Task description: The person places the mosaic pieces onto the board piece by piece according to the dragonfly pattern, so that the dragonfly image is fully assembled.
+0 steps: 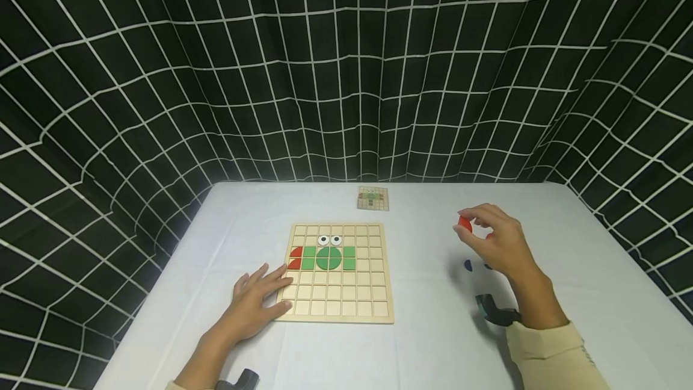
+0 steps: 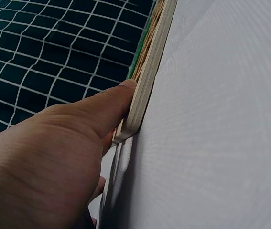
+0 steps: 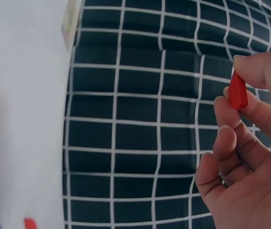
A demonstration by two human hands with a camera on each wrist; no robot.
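My right hand (image 1: 495,239) pinches a red quarter-circle piece (image 1: 464,224) between thumb and fingers, raised above the right side of the table; the right wrist view shows the red piece (image 3: 238,91) edge-on. With fingers spread, my left hand (image 1: 254,303) rests on the left edge of the wooden grid board (image 1: 335,316). On the board sit two eye discs (image 1: 329,240), a round green shape (image 1: 328,258) made of quarter pieces, green squares (image 1: 349,258) on both sides, and two red quarter pieces (image 1: 295,257) at the left. In the left wrist view the thumb (image 2: 111,105) touches the board's edge (image 2: 147,86).
A small pattern card (image 1: 373,198) lies behind the board. Blue pieces (image 1: 468,265) lie on the white table near the right hand, with a red piece (image 1: 489,236) partly hidden behind it. A black grid-patterned curtain (image 1: 346,77) surrounds the table.
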